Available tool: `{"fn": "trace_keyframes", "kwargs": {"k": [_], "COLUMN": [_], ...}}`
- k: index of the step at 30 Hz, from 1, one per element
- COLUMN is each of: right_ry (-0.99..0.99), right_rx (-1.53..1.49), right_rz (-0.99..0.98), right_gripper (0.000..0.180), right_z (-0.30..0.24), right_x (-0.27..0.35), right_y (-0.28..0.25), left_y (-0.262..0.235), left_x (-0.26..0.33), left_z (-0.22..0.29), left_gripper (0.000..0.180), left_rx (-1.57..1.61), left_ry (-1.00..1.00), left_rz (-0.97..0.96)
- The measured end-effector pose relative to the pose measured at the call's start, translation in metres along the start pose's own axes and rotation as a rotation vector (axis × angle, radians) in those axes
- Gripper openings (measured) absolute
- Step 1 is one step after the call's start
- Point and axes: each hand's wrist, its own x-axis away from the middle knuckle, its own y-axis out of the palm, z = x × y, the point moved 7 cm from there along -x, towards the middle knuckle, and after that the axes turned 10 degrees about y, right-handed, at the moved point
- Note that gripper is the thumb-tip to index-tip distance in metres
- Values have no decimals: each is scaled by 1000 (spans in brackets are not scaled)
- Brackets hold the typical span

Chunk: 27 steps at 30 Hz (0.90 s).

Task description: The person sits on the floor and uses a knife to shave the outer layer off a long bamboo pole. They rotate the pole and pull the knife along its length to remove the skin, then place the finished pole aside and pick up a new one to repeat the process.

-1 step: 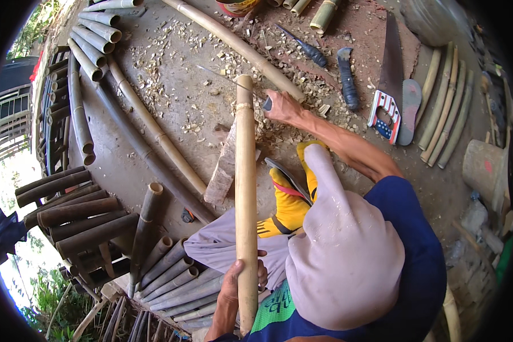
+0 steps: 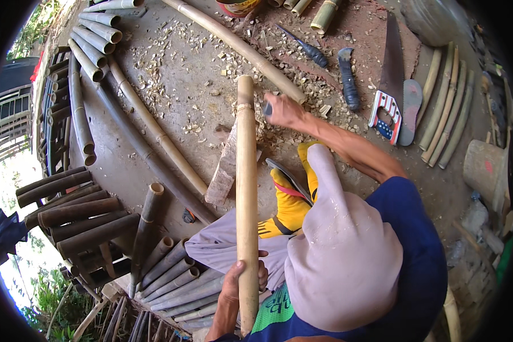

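My left hand (image 2: 232, 279) is wrapped round the lower part of a pale, peeled bamboo pole (image 2: 246, 188). The pole stretches away from my body, its far end above a rough wooden block (image 2: 223, 171) on the ground. Beside that far end, my right hand (image 2: 286, 110) is closed on the dark handle (image 2: 267, 108) of a knife. The blade does not show clearly now. A yellow shoe (image 2: 288, 208) and grey cloth over my legs lie under and beside the pole.
Wood chips cover the ground. A handsaw (image 2: 388, 85), a dark-handled pointed tool (image 2: 310, 54) and a black-wrapped tool (image 2: 349, 80) lie at the far right. Bamboo poles (image 2: 154, 125) lie to the left, with stacked bamboo pieces (image 2: 91, 222) beyond my left hand.
The knife blade, seen before across the pole's far end, no longer shows clearly. My right hand has shifted very slightly; the left hand and pole look the same.
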Motion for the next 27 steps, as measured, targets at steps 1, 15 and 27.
{"fn": "trace_keyframes", "kwargs": {"k": [1,15,27], "right_ry": [-87,134,-165], "right_rx": [49,-116,87], "right_rz": [-92,-88,-193], "right_gripper": [17,17,13], "right_z": [-23,1,-51], "right_x": [17,-16,7], "right_y": [0,4,13], "left_y": [-1,-2,-6], "left_x": [1,-3,-11], "left_z": [-1,15,21], "left_gripper": [73,74,74], "left_rx": [6,-39,182], "left_ry": [8,138,18], "left_rz": [10,20,-50]}}
